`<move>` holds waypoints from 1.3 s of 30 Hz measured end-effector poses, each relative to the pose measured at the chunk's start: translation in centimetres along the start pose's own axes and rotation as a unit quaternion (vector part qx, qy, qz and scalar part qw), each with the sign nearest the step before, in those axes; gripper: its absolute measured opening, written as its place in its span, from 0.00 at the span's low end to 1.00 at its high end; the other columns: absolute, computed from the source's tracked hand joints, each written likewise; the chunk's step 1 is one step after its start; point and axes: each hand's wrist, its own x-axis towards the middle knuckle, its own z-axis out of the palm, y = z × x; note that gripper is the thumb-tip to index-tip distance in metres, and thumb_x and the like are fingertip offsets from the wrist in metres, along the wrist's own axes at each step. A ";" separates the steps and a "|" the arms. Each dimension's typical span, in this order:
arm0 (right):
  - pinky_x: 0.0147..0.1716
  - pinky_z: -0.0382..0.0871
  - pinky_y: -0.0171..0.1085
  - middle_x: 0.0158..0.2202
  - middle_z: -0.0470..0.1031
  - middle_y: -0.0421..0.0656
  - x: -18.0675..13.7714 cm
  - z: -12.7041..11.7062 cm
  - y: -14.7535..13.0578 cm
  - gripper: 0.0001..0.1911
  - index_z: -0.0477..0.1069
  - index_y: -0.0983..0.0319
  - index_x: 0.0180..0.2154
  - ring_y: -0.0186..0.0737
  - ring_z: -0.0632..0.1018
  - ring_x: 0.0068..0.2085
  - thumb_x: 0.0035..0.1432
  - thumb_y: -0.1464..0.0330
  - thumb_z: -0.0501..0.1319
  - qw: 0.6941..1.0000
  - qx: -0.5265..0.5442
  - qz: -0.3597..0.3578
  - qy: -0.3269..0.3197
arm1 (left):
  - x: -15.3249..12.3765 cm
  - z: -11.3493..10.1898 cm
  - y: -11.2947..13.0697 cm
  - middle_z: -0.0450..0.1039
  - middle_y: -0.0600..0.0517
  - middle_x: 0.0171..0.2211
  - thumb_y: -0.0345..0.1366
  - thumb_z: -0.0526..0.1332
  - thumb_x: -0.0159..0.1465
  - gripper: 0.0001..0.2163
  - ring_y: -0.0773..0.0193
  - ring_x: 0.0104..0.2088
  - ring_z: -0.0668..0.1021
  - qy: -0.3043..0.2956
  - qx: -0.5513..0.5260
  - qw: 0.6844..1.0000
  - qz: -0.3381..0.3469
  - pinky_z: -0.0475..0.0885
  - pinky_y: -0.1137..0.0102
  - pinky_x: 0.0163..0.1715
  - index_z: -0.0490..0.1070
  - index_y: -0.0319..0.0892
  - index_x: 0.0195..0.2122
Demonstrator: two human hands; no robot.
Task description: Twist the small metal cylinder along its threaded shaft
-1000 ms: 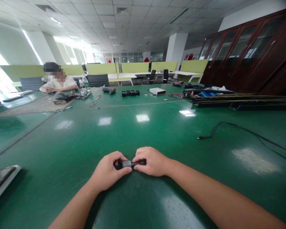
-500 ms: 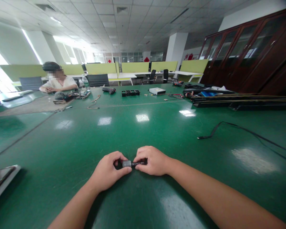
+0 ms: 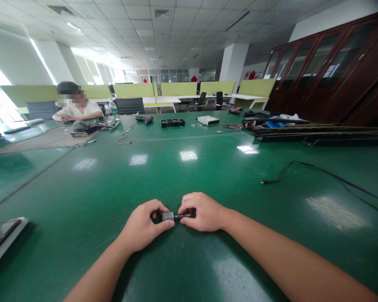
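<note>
Between my hands lies a small part with a grey cylinder (image 3: 168, 216) at its left end and a thin dark ribbed shaft (image 3: 178, 217) running to the right. My left hand (image 3: 145, 224) pinches the grey cylinder between thumb and fingers. The fingers of my right hand (image 3: 203, 213) close round the shaft, hiding some of it. Whether cylinder and shaft are one piece or two, I cannot tell. Both hands stay low over the green tabletop (image 3: 164, 176), near its front.
A black cable (image 3: 302, 163) crosses the table's right side. A flat silver-edged device (image 3: 6, 239) lies front left. Further back are a power drill (image 3: 144, 120), a black frame (image 3: 172, 122), a silver drive (image 3: 208, 121) and dark rails (image 3: 280, 135). A person (image 3: 77, 107) sits back left.
</note>
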 end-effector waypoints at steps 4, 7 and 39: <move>0.32 0.64 0.33 0.28 0.74 0.40 0.0 -0.1 0.1 0.04 0.77 0.63 0.31 0.35 0.73 0.30 0.49 0.71 0.67 1.000 -0.001 0.002 0.001 | -0.1 0.0 -0.1 0.74 0.54 0.30 0.44 0.66 0.57 0.09 0.62 0.31 0.72 -0.002 0.002 1.000 0.001 0.64 0.70 0.32 0.75 0.44 0.34; 0.31 0.64 0.33 0.27 0.74 0.39 0.0 0.0 0.2 0.04 0.76 0.63 0.31 0.35 0.73 0.30 0.50 0.70 0.67 1.000 -0.002 0.007 0.000 | -0.1 0.0 -0.2 0.74 0.54 0.31 0.44 0.66 0.57 0.10 0.62 0.31 0.72 0.000 0.003 1.000 0.004 0.64 0.70 0.32 0.75 0.44 0.34; 0.25 0.63 0.31 0.23 0.72 0.37 -0.5 -1.4 2.2 0.03 0.76 0.63 0.27 0.31 0.71 0.24 0.47 0.71 0.68 0.997 0.019 0.069 -0.017 | -0.5 -0.2 -0.3 0.72 0.54 0.29 0.46 0.64 0.57 0.11 0.62 0.30 0.72 0.010 0.008 1.000 -0.005 0.64 0.70 0.31 0.75 0.44 0.34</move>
